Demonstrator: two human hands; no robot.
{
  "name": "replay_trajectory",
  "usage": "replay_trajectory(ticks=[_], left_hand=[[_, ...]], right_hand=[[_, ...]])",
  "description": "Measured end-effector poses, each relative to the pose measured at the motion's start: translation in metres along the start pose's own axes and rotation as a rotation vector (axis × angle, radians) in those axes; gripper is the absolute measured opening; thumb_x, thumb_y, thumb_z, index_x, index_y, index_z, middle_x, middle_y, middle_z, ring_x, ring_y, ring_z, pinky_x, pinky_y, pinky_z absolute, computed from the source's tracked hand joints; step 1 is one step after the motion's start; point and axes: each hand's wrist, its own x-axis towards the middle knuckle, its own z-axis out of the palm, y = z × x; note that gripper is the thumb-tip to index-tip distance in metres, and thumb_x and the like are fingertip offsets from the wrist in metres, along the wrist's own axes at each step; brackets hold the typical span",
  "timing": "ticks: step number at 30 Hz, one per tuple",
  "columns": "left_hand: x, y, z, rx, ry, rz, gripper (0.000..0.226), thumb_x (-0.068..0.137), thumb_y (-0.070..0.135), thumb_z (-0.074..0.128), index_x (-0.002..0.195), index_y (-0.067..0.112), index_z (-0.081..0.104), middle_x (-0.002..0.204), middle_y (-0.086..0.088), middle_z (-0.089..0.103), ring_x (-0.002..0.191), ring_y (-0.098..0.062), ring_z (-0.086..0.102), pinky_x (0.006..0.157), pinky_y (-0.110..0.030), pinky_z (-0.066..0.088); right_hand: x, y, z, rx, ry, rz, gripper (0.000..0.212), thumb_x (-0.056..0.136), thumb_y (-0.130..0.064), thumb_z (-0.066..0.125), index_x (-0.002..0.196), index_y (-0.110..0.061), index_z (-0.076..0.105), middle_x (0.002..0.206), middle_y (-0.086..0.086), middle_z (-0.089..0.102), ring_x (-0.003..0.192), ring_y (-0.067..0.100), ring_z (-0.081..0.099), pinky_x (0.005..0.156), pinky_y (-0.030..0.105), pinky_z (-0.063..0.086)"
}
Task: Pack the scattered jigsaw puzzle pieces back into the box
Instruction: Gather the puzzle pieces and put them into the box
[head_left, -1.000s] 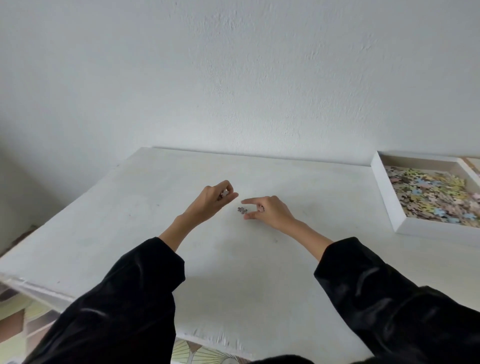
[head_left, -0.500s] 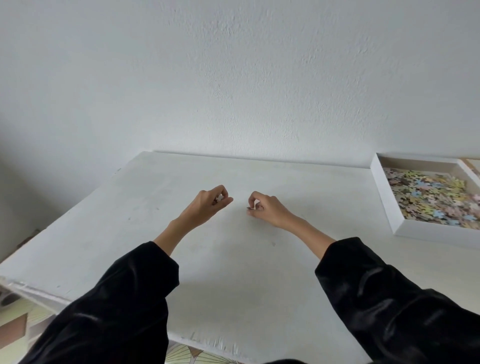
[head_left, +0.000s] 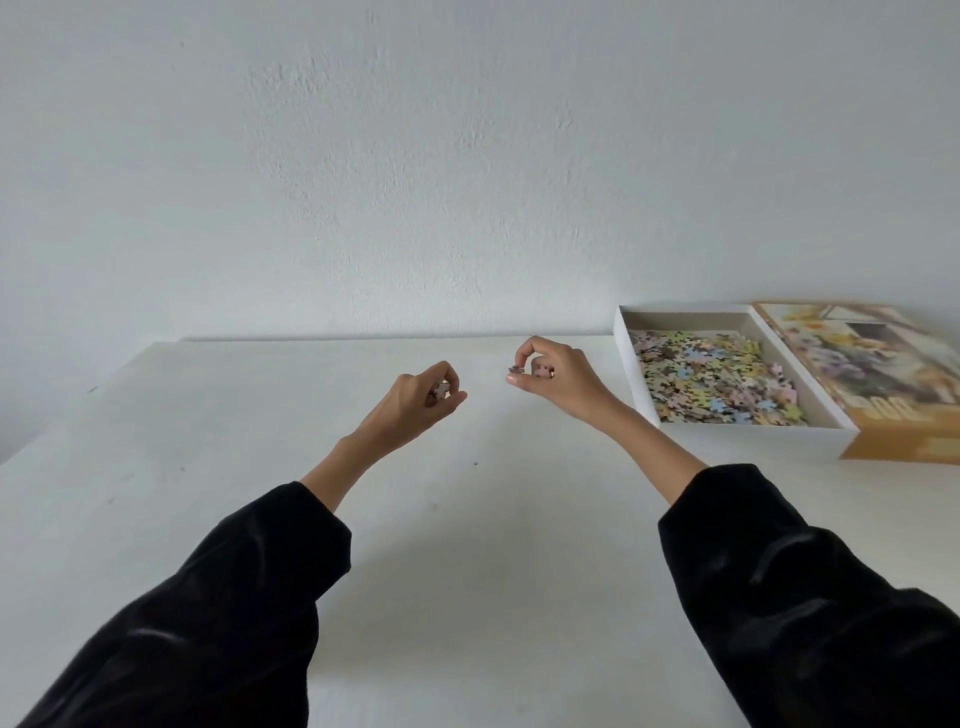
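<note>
My left hand (head_left: 415, 402) hovers above the middle of the white table (head_left: 208, 467), its curled fingers holding a few pale puzzle pieces (head_left: 440, 391). To its right, my right hand (head_left: 558, 376) is lifted off the table and pinches a small dark puzzle piece (head_left: 514, 369) between thumb and forefinger, with another pinkish piece (head_left: 543, 371) tucked in its fingers. Further right stands the white open box (head_left: 628, 358), its bottom covered with several pastel puzzle pieces (head_left: 711, 376).
The box lid (head_left: 872, 374), orange-sided with a printed picture, lies right of the box at the table's far right. A white wall rises directly behind the table. The table's left edge drops off near the frame's left side.
My right hand picked the dark piece up off the table and rose toward the box. My left hand stayed closed on its pieces. The view swung right, revealing the lid.
</note>
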Motion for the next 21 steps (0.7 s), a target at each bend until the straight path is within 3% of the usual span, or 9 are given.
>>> replay_trajectory(ticks=[6,9,13,17,19,21], left_hand=[[0.047,0.057,0.055,-0.035,-0.028,0.103,0.016,0.090,0.021,0.057,0.080,0.015,0.045,0.056,-0.003,0.037,0.050,-0.014,0.027,0.047,-0.018,0.024],[0.067,0.083,0.081,-0.033,-0.052,0.150,0.017,0.090,0.022,0.057,0.081,0.015,0.045,0.056,-0.003,0.038,0.050,-0.014,0.027,0.047,-0.018,0.025],[0.088,0.113,0.110,-0.014,-0.084,0.221,0.017,0.091,0.023,0.056,0.082,0.017,0.043,0.054,0.000,0.037,0.049,-0.013,0.027,0.047,-0.019,0.024],[0.109,0.140,0.131,-0.015,-0.088,0.273,0.015,0.091,0.023,0.056,0.083,0.016,0.046,0.052,-0.001,0.034,0.047,-0.013,0.025,0.046,-0.021,0.022],[0.117,0.153,0.142,-0.013,-0.095,0.281,0.013,0.091,0.022,0.056,0.086,0.011,0.050,0.049,0.005,0.034,0.044,-0.012,0.026,0.044,-0.020,0.024],[0.124,0.162,0.153,-0.004,-0.111,0.288,0.013,0.091,0.019,0.056,0.088,0.007,0.053,0.050,0.009,0.037,0.042,-0.009,0.028,0.043,-0.018,0.026]], right_hand=[[-0.024,0.034,-0.076,-0.048,0.079,0.009,0.016,0.083,-0.017,0.066,0.077,-0.013,0.052,0.046,-0.004,0.030,0.040,0.005,0.023,0.045,0.017,0.017],[-0.033,0.048,-0.108,-0.077,0.113,0.028,0.014,0.083,-0.019,0.066,0.082,-0.010,0.055,0.060,0.010,0.051,0.055,0.009,0.041,0.053,0.021,0.030],[-0.044,0.065,-0.144,-0.106,0.145,0.041,0.014,0.083,-0.018,0.066,0.083,-0.011,0.055,0.057,-0.007,0.046,0.043,-0.004,0.041,0.051,0.015,0.028],[-0.050,0.086,-0.171,-0.140,0.215,0.072,0.015,0.082,-0.022,0.067,0.082,-0.013,0.055,0.058,-0.014,0.052,0.064,0.008,0.050,0.083,0.026,0.039],[-0.050,0.094,-0.182,-0.171,0.259,0.084,0.016,0.081,-0.025,0.068,0.084,-0.013,0.057,0.059,-0.019,0.050,0.060,0.002,0.050,0.073,0.025,0.044],[-0.052,0.100,-0.191,-0.215,0.298,0.105,0.018,0.082,-0.026,0.068,0.085,-0.012,0.058,0.062,-0.005,0.055,0.051,0.005,0.052,0.057,0.026,0.042]])
